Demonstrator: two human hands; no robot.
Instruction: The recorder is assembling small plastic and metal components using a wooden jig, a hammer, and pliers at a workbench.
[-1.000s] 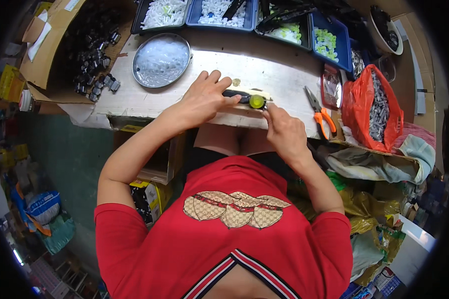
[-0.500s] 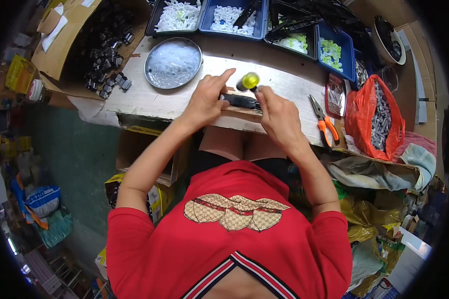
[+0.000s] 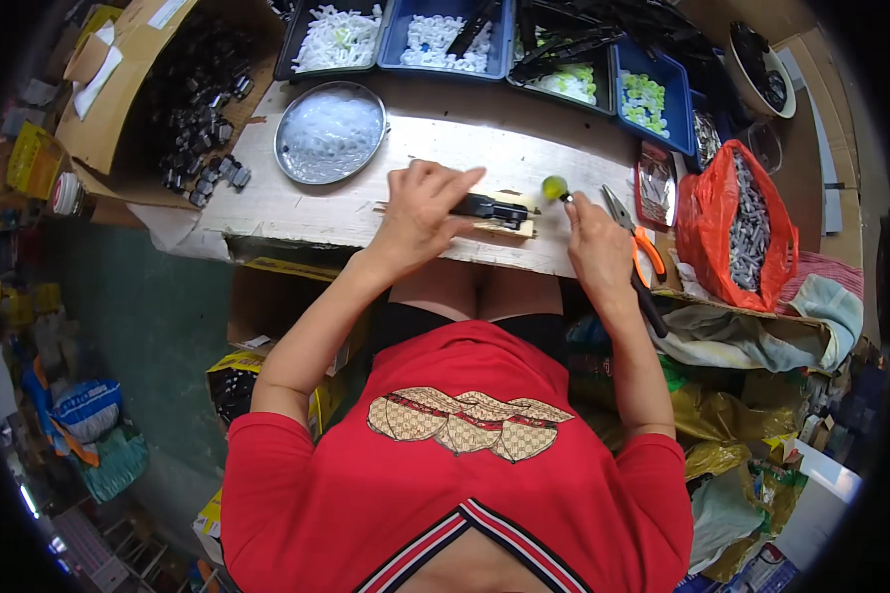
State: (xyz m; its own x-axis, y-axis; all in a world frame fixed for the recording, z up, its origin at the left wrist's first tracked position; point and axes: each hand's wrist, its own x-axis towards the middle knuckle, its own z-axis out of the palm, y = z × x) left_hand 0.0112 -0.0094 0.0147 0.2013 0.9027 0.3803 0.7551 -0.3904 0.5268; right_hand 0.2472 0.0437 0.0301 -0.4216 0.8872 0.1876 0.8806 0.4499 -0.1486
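My left hand (image 3: 420,215) lies over the left end of a long black part (image 3: 494,210), steadying it between thumb and fingers; the index finger points out past it. The part's covered end is hidden. Beneath it a pale wooden block (image 3: 516,231) sits near the table's front edge. Just right of the block, my right hand (image 3: 599,247) is closed round the handle of a small mallet (image 3: 555,188) with a yellow-green head. The mallet head is up off the part. Pliers (image 3: 646,252) with orange and black handles lie right beside my right hand.
A round metal dish (image 3: 330,132) stands left on the white table (image 3: 297,222). Behind are a blue tray (image 3: 446,69) of white pieces and another blue tray (image 3: 653,140) of yellow-green pieces. A box (image 3: 89,128) of black parts stands left, a red bag (image 3: 707,232) of grey pieces right.
My right hand has swung the mallet right and slightly down, away from the black part, uncovering its right end. My left hand's thumb has shifted toward the front edge.
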